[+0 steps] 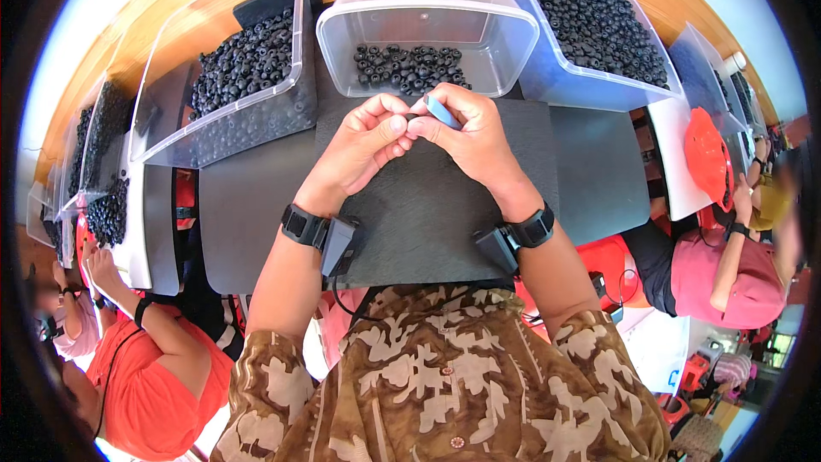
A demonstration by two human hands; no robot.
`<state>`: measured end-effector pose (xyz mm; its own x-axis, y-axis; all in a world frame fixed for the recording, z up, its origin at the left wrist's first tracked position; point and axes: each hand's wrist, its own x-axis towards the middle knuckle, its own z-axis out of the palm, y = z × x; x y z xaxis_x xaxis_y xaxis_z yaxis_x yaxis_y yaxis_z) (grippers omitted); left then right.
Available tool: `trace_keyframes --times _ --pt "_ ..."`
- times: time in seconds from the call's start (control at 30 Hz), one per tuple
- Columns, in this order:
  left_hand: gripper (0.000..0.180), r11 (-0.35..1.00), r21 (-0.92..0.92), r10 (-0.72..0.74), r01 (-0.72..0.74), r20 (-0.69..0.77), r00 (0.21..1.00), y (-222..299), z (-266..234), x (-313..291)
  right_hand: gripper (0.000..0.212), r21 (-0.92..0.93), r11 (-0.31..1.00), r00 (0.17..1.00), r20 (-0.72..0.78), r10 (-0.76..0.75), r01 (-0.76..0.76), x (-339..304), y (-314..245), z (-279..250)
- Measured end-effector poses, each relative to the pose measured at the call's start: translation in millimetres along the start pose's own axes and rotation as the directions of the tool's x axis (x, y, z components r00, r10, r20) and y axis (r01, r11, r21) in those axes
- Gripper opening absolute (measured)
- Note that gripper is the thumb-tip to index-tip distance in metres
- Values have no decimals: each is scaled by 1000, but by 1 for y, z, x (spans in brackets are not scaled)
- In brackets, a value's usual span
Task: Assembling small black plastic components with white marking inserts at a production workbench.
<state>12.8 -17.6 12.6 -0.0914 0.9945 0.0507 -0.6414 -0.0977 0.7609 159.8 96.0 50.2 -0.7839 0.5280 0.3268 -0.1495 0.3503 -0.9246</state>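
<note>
Here, left hand: the person's left hand (374,137) is raised over the counter, its grip closed, thumb and fingertips pinching a small dark piece (412,117) that is mostly hidden by the fingers.
Right hand: the right hand (470,135) meets it from the other side, its grip clamped on a slim light-blue tool (442,111) that slants across the fingers; the fingertips of both hands come together around the piece.
Dark piece: between the two hands, just on the near side of the middle bin; its exact shape is too covered to tell.
Counter: a dark grey counter (248,214) with a square black textured mat (419,223) beneath the hands.
Middle bin: a clear rectangular plastic bin (428,5), with a low scatter of round black pierced beads (406,67) on its bottom.
Left bin: a clear plastic bin (162,116) holding a sloping heap of similar black beads.
Right bin: a translucent plastic bin (556,82) filled high with more of them.
Wrists: a black strap with a boxy device (340,244) on each.
Neighbours: a person in an orange-red shirt (162,385) at left, another in a pink shirt (727,278) at right.
</note>
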Motion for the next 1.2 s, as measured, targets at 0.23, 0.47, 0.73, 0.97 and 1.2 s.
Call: trace_keyframes --times 0.23,0.47,0.73,0.97,1.2 --pt "15 995 68 80 -79 -21 997 2 5 1 12 106 991 996 19 86 -88 1 0 -2" --pt "13 996 68 64 -61 -44 997 2 6 -1 10 251 954 986 72 151 -164 1 -1 -5" --pt "15 999 -21 26 -27 -33 999 0 1 1 11 208 962 984 26 177 -178 1 -2 -1" --pt "13 998 -36 49 -51 -50 998 -1 0 2 14 137 980 990 38 138 -141 2 -5 -2" --pt "14 997 -69 41 -45 -61 997 0 1 2 15 256 948 982 64 176 -187 2 -5 -11"
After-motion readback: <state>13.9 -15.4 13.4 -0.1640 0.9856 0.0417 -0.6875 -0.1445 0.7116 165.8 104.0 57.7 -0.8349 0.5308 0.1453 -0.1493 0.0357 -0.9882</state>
